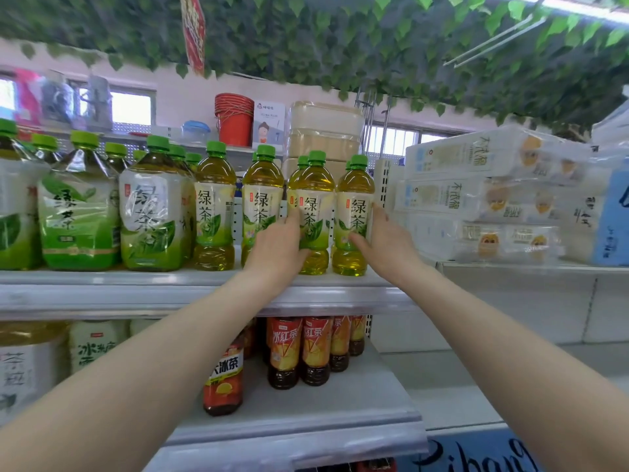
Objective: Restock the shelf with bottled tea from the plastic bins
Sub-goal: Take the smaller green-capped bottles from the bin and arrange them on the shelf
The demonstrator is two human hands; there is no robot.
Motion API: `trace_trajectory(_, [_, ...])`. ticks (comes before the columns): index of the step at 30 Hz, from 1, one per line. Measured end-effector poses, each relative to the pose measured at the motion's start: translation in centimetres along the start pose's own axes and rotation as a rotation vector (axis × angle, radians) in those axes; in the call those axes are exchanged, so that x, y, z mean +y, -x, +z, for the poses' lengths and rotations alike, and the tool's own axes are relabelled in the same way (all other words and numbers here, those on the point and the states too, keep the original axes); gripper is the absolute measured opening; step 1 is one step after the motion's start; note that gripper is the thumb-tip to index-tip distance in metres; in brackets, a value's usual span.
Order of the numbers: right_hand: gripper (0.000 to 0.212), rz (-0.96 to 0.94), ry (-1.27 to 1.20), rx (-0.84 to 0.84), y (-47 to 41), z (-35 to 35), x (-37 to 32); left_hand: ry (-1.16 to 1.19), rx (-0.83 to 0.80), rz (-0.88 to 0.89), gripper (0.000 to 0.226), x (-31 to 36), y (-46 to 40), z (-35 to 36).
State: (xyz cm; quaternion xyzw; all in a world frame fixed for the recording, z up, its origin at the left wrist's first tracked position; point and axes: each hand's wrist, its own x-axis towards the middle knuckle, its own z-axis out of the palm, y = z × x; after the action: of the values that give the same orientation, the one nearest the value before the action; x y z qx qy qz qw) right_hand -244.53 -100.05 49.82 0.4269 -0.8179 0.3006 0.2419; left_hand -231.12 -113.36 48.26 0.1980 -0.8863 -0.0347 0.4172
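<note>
Green-tea bottles with green caps stand in a row on the upper shelf (143, 291). My left hand (279, 247) grips the second bottle from the right (315, 199), fingers curled round its lower label. My right hand (384, 240) holds the rightmost bottle (354, 195), thumb across its front and fingers behind its right side. Both bottles stand upright on the shelf, side by side. Two more small bottles (262, 192) stand to their left. No plastic bin is in view.
Large green-tea jugs (153, 212) fill the shelf's left part. Red iced-tea bottles (284, 352) stand on the lower shelf (306, 413). Wrapped tissue packs (483, 195) are stacked on the right. Red buckets (235, 117) and stacked boxes (325, 131) sit behind.
</note>
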Motion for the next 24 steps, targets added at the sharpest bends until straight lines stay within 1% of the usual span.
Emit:
trace_trajectory(6, [0.064,-0.167,0.323,-0.017,2.9,-3.2,-0.3,-0.093,0.021,0.111,0.067,1.1,1.7,-2.1])
trace_trajectory(13, [0.07,-0.395,0.485,-0.025,8.3,-5.4,-1.0,-0.21,0.057,0.209,0.068,2.3,7.1,-5.7])
trace_trajectory(18, [0.071,-0.557,0.485,0.009,12.3,-4.2,-2.2,-0.288,0.042,0.2,0.065,1.0,13.3,-8.5])
trace_trajectory(24, [0.072,-0.702,0.43,-0.004,17.7,-0.1,-6.2,-0.388,-0.019,0.129,0.066,-3.9,21.4,-11.5])
